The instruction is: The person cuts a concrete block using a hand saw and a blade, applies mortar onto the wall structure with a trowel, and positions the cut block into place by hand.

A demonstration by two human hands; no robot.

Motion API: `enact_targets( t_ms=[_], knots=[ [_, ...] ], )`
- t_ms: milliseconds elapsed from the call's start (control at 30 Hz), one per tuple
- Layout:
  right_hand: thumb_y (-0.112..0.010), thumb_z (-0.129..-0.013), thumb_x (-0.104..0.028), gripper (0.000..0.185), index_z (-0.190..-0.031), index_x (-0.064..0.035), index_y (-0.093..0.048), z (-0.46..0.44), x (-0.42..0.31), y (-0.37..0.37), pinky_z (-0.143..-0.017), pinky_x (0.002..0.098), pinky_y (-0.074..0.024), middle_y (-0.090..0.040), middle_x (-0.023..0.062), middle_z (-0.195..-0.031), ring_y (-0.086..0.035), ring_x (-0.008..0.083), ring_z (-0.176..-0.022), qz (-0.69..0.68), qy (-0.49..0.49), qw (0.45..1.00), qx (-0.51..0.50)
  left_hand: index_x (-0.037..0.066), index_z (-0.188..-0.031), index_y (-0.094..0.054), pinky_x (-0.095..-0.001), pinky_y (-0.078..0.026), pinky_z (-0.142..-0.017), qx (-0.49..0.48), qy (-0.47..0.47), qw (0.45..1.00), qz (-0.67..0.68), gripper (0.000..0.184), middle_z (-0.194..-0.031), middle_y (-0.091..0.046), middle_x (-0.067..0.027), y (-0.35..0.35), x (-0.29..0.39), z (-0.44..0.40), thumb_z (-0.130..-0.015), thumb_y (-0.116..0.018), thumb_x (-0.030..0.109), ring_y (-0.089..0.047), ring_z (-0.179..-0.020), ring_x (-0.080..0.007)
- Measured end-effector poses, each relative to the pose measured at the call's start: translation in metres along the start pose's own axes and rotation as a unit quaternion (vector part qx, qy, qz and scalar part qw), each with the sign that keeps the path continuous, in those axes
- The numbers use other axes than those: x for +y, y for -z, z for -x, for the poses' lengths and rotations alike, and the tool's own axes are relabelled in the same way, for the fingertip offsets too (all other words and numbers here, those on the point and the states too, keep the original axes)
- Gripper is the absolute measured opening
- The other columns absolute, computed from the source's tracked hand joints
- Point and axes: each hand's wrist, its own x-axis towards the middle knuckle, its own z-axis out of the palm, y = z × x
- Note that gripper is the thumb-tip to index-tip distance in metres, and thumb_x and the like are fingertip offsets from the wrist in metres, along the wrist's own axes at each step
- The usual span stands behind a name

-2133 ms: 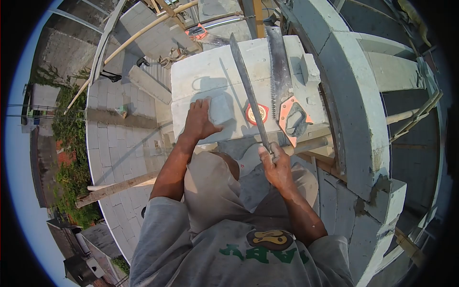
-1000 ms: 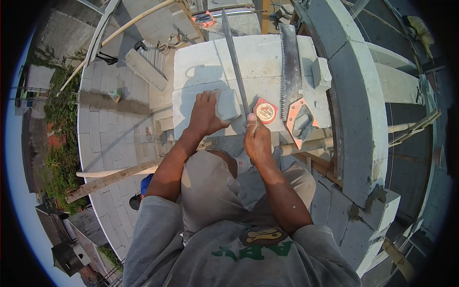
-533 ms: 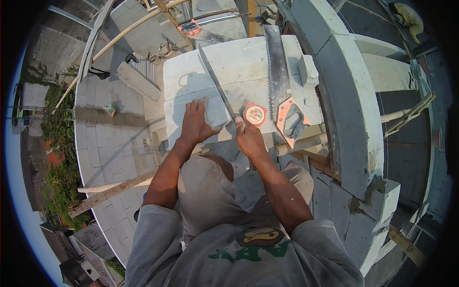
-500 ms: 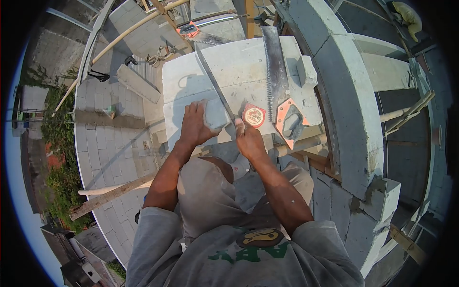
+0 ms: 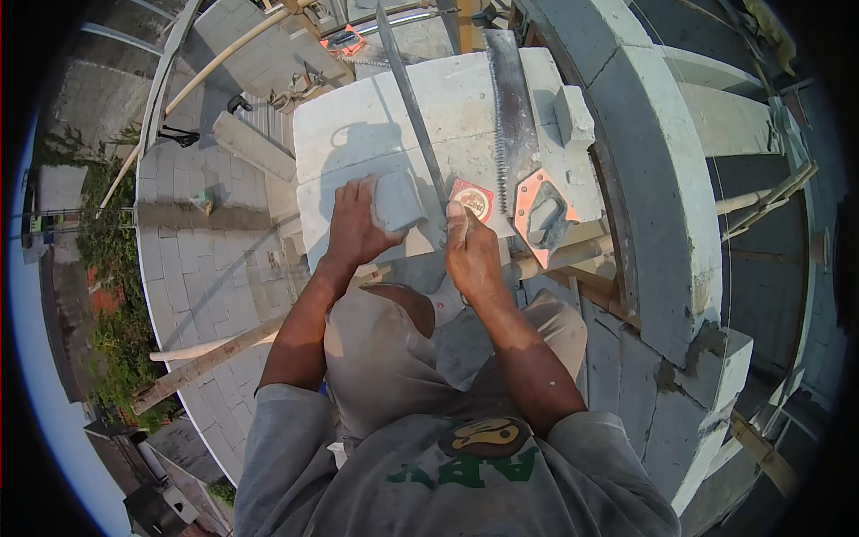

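Note:
My left hand [image 5: 356, 224] grips a small grey block [image 5: 396, 203] from its left side, on top of the large pale block surface [image 5: 349, 103]. In my right hand [image 5: 473, 255] is the handle end of a long, narrow blade [image 5: 407, 94], which points away from me and passes just right of the small block. A red tape measure [image 5: 472, 199] lies right beside that blade, partly behind my right hand. Farther right rests a wide toothed saw [image 5: 513, 107] with an orange handle [image 5: 543, 217].
A small block piece [image 5: 574, 118] stands at the right edge of the surface. Beyond the far edge lies another orange-handled saw [image 5: 344, 40]. A thick block wall [image 5: 658, 179] runs along the right, and a wooden plank [image 5: 210, 365] juts out at the lower left.
The blade has swung from a left slant to a more upright one, its tip farther away. Since the earliest frame, my right hand has come closer to the small block, which my left hand now grips.

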Motion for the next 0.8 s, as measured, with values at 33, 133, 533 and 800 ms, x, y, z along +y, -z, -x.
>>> enact_targets(
  t_ms=[33, 133, 533, 800],
  knots=[
    [-0.038, -0.102, -0.037, 0.047, -0.092, 0.0028, -0.061, -0.002, 0.002, -0.002, -0.071, 0.055, -0.0463, -0.062, 0.0326, -0.082, -0.059, 0.0524, -0.084, 0.008, 0.025, 1.0, 0.011, 0.001, -0.136, -0.039, -0.0459, -0.041, -0.098, -0.003, 0.008, 1.0, 0.002, 0.101, -0.122, -0.046, -0.0193, 0.001, -0.001, -0.006, -0.051, -0.087, 0.027, -0.044, -0.111, -0.0398],
    [-0.039, -0.102, -0.036, 0.047, -0.093, 0.0036, -0.061, -0.005, 0.03, -0.025, -0.069, 0.0545, -0.0457, -0.062, 0.0317, -0.079, -0.059, 0.0527, -0.081, 0.053, 0.041, 0.998, 0.005, 0.001, -0.136, -0.039, -0.0459, -0.041, -0.098, -0.017, 0.012, 1.0, 0.014, 0.1, -0.122, -0.046, -0.0193, 0.007, 0.003, -0.007, -0.052, -0.086, 0.027, -0.044, -0.111, -0.0397],
    [-0.038, -0.102, -0.035, 0.049, -0.086, 0.0033, -0.064, -0.009, 0.04, -0.034, -0.072, 0.057, -0.0462, -0.063, 0.032, -0.082, -0.06, 0.0514, -0.083, 0.127, -0.018, 0.991, -0.047, 0.002, -0.135, -0.039, -0.0471, -0.041, -0.097, -0.018, 0.012, 1.0, -0.001, 0.099, -0.12, -0.047, -0.0199, 0.006, 0.002, -0.006, -0.053, -0.087, 0.028, -0.045, -0.109, -0.0399],
    [-0.039, -0.101, -0.039, 0.049, -0.097, 0.0048, -0.062, -0.002, 0.025, -0.03, -0.076, 0.0557, -0.0464, -0.061, 0.0357, -0.084, -0.058, 0.0539, -0.087, 0.038, 0.059, 0.997, 0.037, 0.001, -0.135, -0.039, -0.0471, -0.04, -0.098, -0.02, 0.016, 1.0, 0.006, 0.099, -0.12, -0.047, -0.0201, 0.007, 0.003, -0.007, -0.053, -0.086, 0.027, -0.044, -0.111, -0.04]
  ],
)
